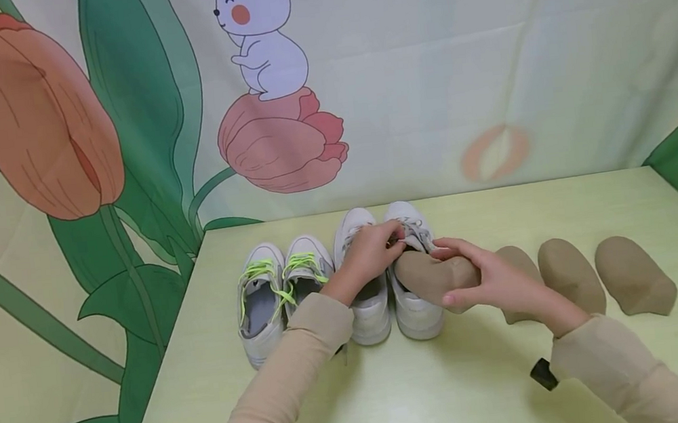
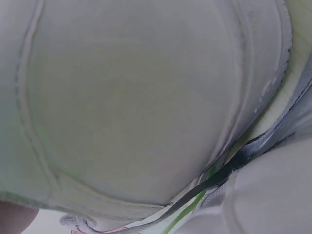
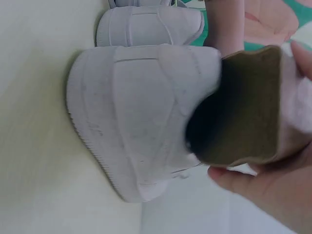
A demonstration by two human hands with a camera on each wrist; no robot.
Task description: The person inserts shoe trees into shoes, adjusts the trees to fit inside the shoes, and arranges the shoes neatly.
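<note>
My right hand grips a brown molded shoe insert, thumb and fingers on opposite sides. The front end of this insert sits in the mouth of a white sneaker, the right one of its pair. In the right wrist view, the hollow back end of the insert sticks out of the sneaker's opening. My left hand pinches at the same sneaker's tongue and laces. Beside it stands the matching white sneaker, partly covered by that hand. A white shoe fills the left wrist view close up.
At the left stands another white pair with neon-green laces. Three more brown inserts lie on the right, including a middle one and a far-right one. A printed cloth hangs behind the pale table.
</note>
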